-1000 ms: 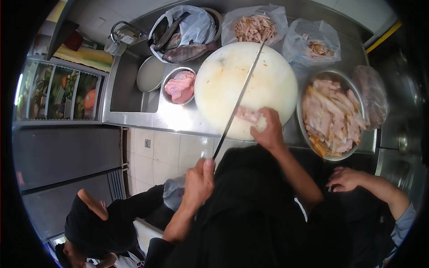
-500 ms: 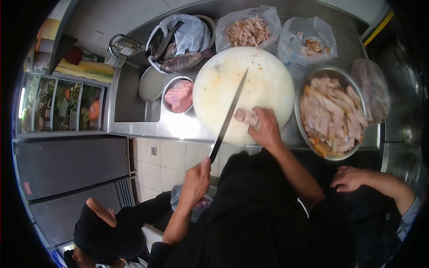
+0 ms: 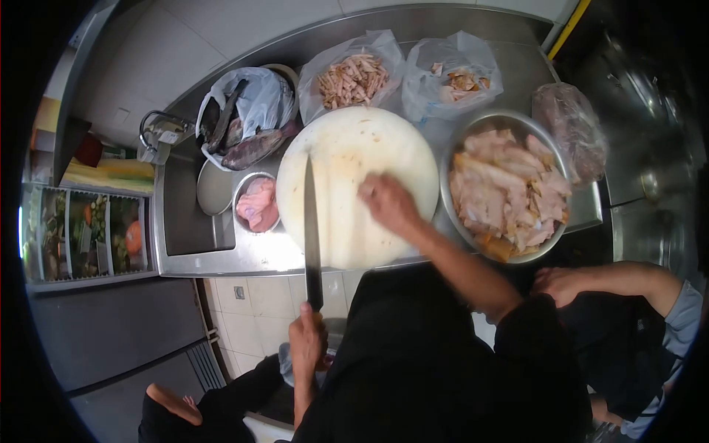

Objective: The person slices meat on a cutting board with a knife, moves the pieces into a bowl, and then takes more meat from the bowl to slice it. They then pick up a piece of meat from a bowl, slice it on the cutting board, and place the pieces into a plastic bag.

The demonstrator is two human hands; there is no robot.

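A long knife (image 3: 312,221) is held in my left hand (image 3: 306,340), which is closed round its handle below the counter edge. Its blade points away from me over the left part of the round white cutting board (image 3: 347,170). My right hand (image 3: 390,203) hangs over the right half of the board, blurred by motion. Its fingers look curled, but whether they hold anything does not show. To the right of the board stands a large metal bowl (image 3: 448,196) of pale meat strips (image 3: 502,184). Small stains and scraps mark the board.
Behind the board are a bag of thin cut pieces (image 3: 354,80) and a bag with fewer pieces (image 3: 467,83). Whole fish (image 3: 255,148), a small bowl of pink meat (image 3: 257,203) and a sink (image 3: 188,214) lie left. Co-workers' arms (image 3: 628,284) show at both sides.
The view has shifted, moving the counter left and down in the picture. My right hand has moved up off the board's near edge; the cut pieces beside it no longer show. The knife stands more upright.
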